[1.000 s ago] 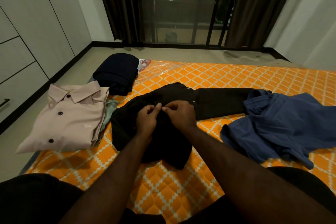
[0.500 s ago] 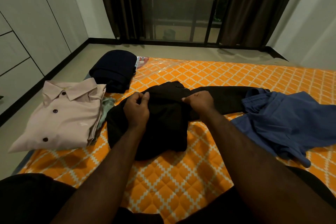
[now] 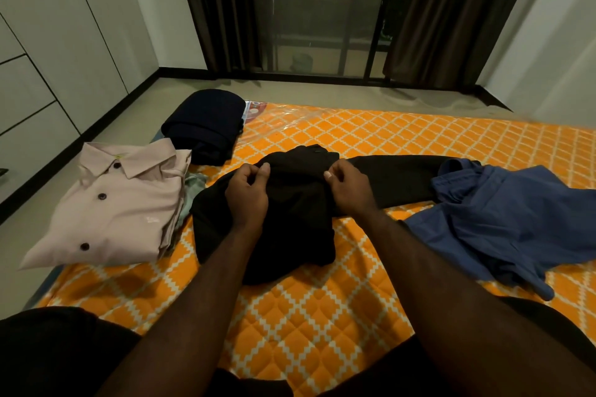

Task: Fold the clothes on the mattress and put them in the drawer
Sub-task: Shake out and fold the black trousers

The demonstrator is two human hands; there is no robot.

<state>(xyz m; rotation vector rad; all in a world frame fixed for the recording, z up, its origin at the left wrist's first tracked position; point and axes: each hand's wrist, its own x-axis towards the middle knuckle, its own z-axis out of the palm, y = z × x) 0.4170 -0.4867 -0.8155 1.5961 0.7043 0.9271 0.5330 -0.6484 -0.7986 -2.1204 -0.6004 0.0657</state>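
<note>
Dimly, black garment [image 3: 296, 222] folds unreadable, blue garment [image 3: 516, 219] cropped

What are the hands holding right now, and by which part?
Both hold the black garment by its far, bunched edge: the left hand pinches it toward the left, the right hand toward the right.

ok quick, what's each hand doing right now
Left hand: closed, pinching the top edge of the black garment.
Right hand: closed, gripping the same black garment at its top edge.
</note>
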